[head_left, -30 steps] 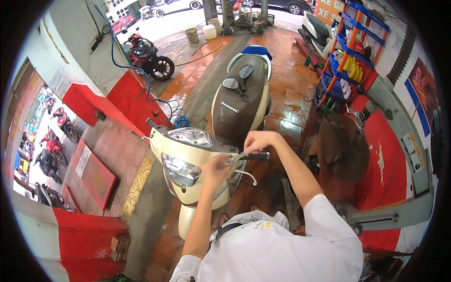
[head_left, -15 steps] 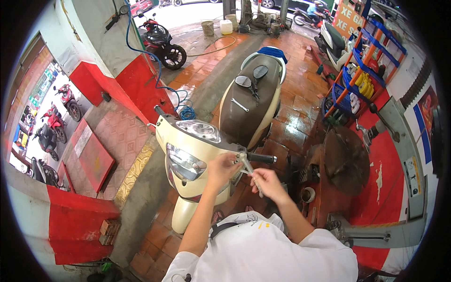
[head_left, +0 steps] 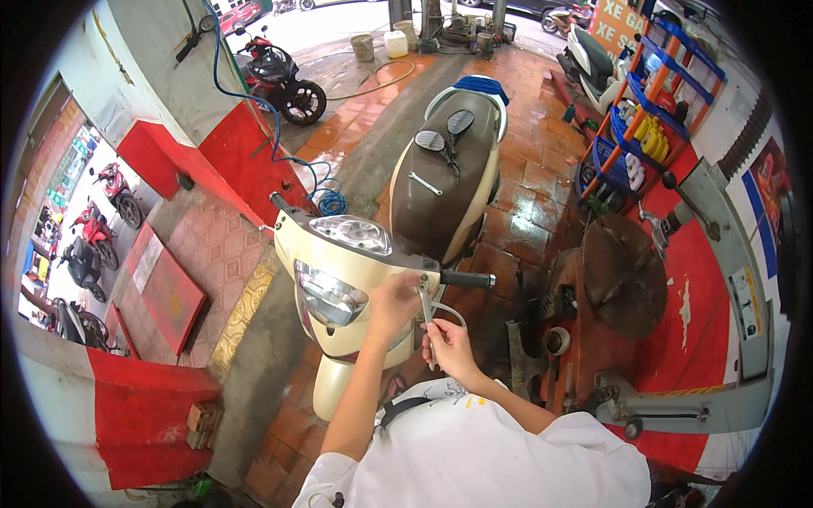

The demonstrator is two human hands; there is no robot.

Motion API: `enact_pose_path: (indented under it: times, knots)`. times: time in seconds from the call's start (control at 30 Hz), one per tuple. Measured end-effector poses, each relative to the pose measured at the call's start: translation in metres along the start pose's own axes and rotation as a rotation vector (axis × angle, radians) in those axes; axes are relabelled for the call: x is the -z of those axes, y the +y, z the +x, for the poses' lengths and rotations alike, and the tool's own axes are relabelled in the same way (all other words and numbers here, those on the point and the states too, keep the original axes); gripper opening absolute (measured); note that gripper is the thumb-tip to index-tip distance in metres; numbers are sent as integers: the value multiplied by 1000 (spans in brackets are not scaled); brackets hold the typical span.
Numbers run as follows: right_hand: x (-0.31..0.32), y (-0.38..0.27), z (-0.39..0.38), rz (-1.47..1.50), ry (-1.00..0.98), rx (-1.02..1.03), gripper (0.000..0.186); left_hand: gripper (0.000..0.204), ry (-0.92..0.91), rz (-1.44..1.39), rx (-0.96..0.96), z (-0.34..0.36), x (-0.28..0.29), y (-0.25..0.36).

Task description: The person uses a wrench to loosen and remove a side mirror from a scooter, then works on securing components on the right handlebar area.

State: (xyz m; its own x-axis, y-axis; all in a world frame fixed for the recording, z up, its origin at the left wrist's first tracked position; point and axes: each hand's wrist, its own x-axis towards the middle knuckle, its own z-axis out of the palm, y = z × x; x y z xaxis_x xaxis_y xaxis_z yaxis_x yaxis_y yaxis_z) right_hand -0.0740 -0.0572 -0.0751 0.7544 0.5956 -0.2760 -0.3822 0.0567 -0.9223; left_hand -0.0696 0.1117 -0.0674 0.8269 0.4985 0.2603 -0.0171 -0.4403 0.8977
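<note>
Gripping wrench (head_left: 428,313), R hand (head_left: 453,348) is curled; can't tell L hand's (head_left: 395,302) grip; blue rack (head_left: 609,164) has yellow btls (head_left: 653,141).

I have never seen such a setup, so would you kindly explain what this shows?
There is no robot here: a person works with bare hands. The view comes from a fisheye camera worn on the head, looking down, so straight edges bend. The right hand holds a silver wrench at the front of a cream scooter, near a black handlebar grip; the left hand is beside the wrench's upper end. On the brown seat lie another wrench and two mirrors.
</note>
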Motion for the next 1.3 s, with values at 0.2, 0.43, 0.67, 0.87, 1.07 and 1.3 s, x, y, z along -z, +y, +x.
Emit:
enact_pose_path:
  times: [0.2, 0.43, 0.67, 0.87, 1.07, 1.3]
  knots:
    - [26, -5, 9, -63, -95, -82, 25, 33, 6, -4, -23, -1, 4, 3]
    - [110, -81, 115, -617, -481, -106, 23, 34, 15, -12, -18, -1, 0, 7]
    - [98, -131, 151, -995, -754, 156, 26, 31, -2, 44, 63, -1, 2, 19]
    - [106, -100, 106, -310, -395, 51, 31, 33, 55, 13, -72, -1, -2, 6]
    - [51, -46, 17, -248, -118, -12, 26, 31, 43, 2, -90, -1, -2, 6]
    - [19, 7, 7, -131, 49, 55, 29, 32, 4, -31, -3, 1, 2, 11]
